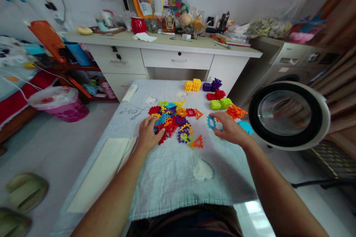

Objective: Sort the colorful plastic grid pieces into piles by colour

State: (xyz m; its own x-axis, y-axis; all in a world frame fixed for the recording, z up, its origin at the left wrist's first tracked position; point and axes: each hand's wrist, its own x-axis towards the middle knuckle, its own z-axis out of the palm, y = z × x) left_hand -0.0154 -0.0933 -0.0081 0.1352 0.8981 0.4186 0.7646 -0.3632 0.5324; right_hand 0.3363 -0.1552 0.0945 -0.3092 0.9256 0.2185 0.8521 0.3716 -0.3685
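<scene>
While the left hand rests on the left side of a mixed heap, the right hand is at a blue frame, a little apart from the heap's right side. The step in hand appears to be the handling of single pieces, with one hand at the mixed colours and the other near the single-colour groups. Any move of the frame would seem to call for a light hold on its thin edges and some care not to drag its neighbours along.

The left hand is spread, its fingers on the pieces and its thumb out to the side. The right hand is curved, thumb and fingers parted around the frame; whether they pinch it cannot be told.

The heap lies on the cloth-covered surface, its toothed, flat pieces overlapping in red, purple, yellow, blue, green and orange. Two orange triangles lie at its right edge. Farther right, pieces of one colour sit together: a yellow group, then purple, red, green, orange and blue. The frame is square, bright and open in the middle.
</scene>
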